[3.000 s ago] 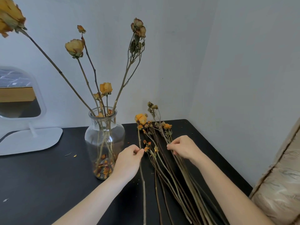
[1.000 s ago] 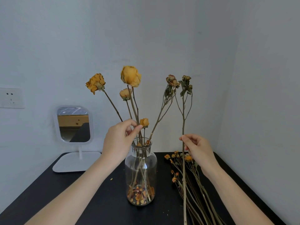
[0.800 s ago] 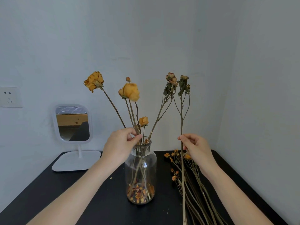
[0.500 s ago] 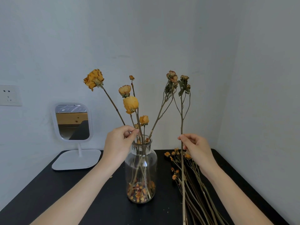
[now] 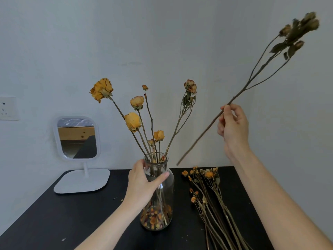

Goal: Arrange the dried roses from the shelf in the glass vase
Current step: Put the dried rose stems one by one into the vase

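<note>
Head view: the left hand (image 5: 144, 184) grips the glass vase (image 5: 168, 192) at its neck and shoulder, thumb laid across the front of the glass and fingers curled round the far side just under the rim; the vase stands upright on the black worktop (image 5: 72, 222), near its middle. Several dried roses (image 5: 133, 121) already stand in it, yellow-orange heads fanned out at different heights above the mouth, one taller stem with small faded buds leaning to the right; loose petals (image 5: 155, 217) lie in the bottom of the vase.

The right hand (image 5: 233, 127) is raised to the right of the vase and pinches a single dried stem (image 5: 201, 135) between thumb and forefinger, the other fingers loosely curled; the stem slants steeply, its cluster of dark buds (image 5: 299, 27) high at the upper right, its cut end low and just to the right of the vase mouth, in the air and outside the glass.

A pile of dried roses (image 5: 210, 195) lies flat on the worktop to the right of the vase, small orange heads toward the wall, stems running toward the near edge; it sits just beside the vase, apart from it. A white-framed standing mirror (image 5: 77, 138) rests at the back left of the worktop, well apart from the vase; a wall socket (image 5: 7, 108) shows at the left edge.
</note>
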{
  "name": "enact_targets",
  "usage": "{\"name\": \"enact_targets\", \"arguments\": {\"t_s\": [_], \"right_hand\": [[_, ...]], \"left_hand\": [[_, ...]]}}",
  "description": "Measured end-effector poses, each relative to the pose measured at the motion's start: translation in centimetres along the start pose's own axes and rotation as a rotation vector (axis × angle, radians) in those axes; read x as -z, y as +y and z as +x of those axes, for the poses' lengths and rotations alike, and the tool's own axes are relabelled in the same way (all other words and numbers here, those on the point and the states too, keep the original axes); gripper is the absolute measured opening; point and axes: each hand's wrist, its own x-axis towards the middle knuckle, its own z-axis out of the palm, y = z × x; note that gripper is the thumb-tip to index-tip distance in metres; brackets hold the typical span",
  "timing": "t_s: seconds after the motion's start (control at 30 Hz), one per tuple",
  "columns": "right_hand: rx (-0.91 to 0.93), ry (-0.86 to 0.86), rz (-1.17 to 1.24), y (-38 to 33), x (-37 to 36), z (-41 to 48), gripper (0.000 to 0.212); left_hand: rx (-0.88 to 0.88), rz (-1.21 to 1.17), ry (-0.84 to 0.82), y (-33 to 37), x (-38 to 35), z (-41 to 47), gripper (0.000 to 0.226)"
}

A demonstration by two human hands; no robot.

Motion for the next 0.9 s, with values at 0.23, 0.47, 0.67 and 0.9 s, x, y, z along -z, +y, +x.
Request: {"name": "enact_targets", "arguments": {"t_s": [0.23, 0.47, 0.67, 0.9], "right_hand": [[-0.031, -0.012, 0.158, -0.7, -1.5, 0.3, 0.020], [-0.005, -0.112, 0.150, -0.8, -2.7, -0.2, 0.023], [0.062, -0.199, -0.043, 0.1, -3.8, -1.4, 0.020], [0.178, -0.160, -0.184, -0.5, -4.2, -0.6, 0.022]], "left_hand": [[-0.067, -0.020, -0.057, -0.5, 0.7, 1.2, 0.052], [-0.029, -0.073, -0.128, -1.8, 1.0, 2.3, 0.056], [-0.028, -0.151, -0.139, -2.3, 0.7, 2.1, 0.046], [-0.042, -0.202, -0.131, -2.5, 0.7, 2.0, 0.047]]}}
